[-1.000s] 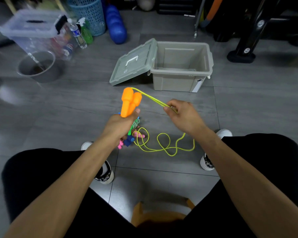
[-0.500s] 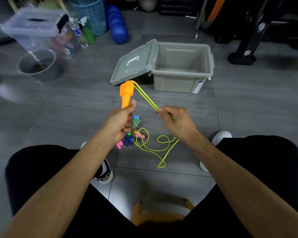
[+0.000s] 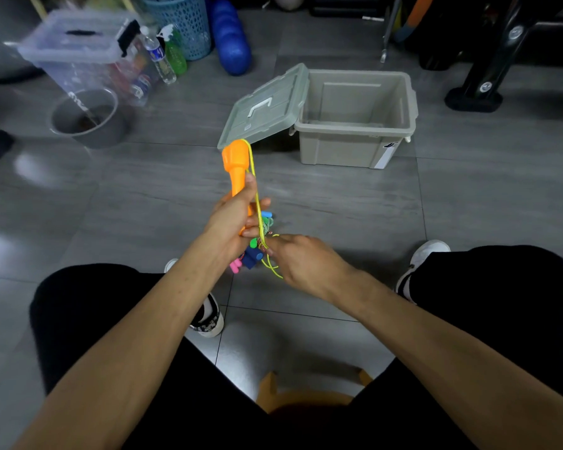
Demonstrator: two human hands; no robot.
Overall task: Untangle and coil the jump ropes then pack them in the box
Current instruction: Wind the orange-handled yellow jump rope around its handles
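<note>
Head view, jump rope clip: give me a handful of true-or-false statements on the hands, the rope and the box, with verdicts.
1. The left hand grips the orange handles. True.
2. The grey box already holds a coiled rope. False: nothing shows inside it.
3. The right hand pinches the yellow rope below the handles. True.
4. The box lid is shut. False: it is off the box and leans against its left side.
5. The right hand rests on the box rim. False: it is at the rope, well short of the box.

The right hand point(image 3: 301, 261) has drawn the yellow rope point(image 3: 257, 203) down alongside the orange handles point(image 3: 236, 167), leaving less slack on the floor.
</note>
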